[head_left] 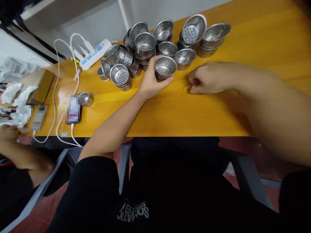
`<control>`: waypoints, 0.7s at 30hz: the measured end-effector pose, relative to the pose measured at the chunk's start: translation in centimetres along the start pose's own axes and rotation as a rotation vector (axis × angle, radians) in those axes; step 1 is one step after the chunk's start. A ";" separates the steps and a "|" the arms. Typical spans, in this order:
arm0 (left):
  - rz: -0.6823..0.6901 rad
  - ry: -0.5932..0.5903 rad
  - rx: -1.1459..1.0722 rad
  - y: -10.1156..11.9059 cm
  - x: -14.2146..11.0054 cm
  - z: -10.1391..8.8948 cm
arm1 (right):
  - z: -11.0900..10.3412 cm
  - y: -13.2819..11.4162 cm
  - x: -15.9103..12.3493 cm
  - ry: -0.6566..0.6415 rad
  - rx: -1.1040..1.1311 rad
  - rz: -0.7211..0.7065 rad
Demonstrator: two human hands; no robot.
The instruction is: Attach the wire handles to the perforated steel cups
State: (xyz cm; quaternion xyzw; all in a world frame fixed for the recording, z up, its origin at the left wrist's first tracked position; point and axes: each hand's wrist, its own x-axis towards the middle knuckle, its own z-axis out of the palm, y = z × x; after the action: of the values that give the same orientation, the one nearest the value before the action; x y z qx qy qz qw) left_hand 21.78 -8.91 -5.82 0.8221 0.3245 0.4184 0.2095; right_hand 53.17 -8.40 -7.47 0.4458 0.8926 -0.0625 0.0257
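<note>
My left hand (150, 81) is wrapped round a perforated metal strainer cup (166, 67), thumb along its near side, the mouth facing up toward me. To the right of the cup, my right hand (204, 78) is closed in a pinch just above the table. A thin, dark, curved piece of wire (185, 86) sticks out from its fingertips; the rest of it is hidden. Right behind the held cup stand another strainer cup (185, 59) and one more strainer cup (168, 49).
Stacked strainer cups (145, 45) crowd the back of the wooden table (170, 119). At left are a power strip (96, 55) with white cables, a phone (74, 110) and a lone cup (86, 99). A co-worker's arm (21, 152) is at far left.
</note>
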 end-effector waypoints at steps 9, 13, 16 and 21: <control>0.064 -0.044 0.098 0.1 -0.1 0.6 | -2.3 -1.4 -1.2 0.213 0.514 -0.109; 0.098 -0.075 0.138 0.1 -0.1 0.5 | -3.8 -2.7 -1.8 0.350 0.556 -0.092; 0.085 -0.059 0.100 0.2 -0.1 0.5 | -4.1 -3.0 -1.9 0.411 0.626 -0.055; 0.027 -0.040 0.033 0.5 -0.1 0.7 | -4.3 -4.7 -1.8 0.578 0.571 0.034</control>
State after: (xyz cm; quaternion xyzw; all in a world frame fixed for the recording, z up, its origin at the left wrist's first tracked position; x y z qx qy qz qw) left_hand 22.48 -9.41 -5.97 0.8378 0.3162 0.3994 0.1966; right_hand 50.52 -12.01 -2.61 0.4490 0.8023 -0.1796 -0.3501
